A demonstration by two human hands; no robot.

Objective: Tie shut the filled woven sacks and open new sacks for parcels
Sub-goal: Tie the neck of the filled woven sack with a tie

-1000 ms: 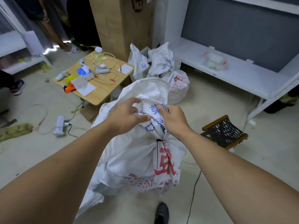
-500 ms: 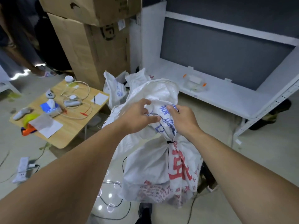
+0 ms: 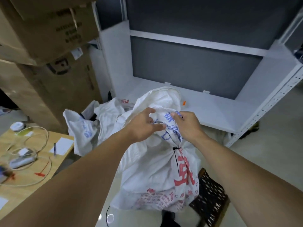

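A filled white woven sack (image 3: pixel 152 174) with red and blue print hangs lifted in front of me, its neck cinched by a black cable tie (image 3: pixel 175 148). My left hand (image 3: pixel 144 124) grips the loose fabric above the tie from the left. My right hand (image 3: pixel 186 125) grips the bunched top just above the tie from the right. More white sacks (image 3: pixel 91 126) lie crumpled on the floor behind it, to the left.
A white metal shelf rack (image 3: pixel 221 108) stands straight ahead. Stacked cardboard boxes (image 3: pixel 44 51) rise at the left. A low wooden table (image 3: pixel 24 182) with cables, paper and a pen is at the lower left. A dark mesh stool (image 3: pixel 211 197) stands at the lower right.
The sack has been lifted and carried toward the white rack; my view has swung right and up. Both hands keep their hold on the sack's top.
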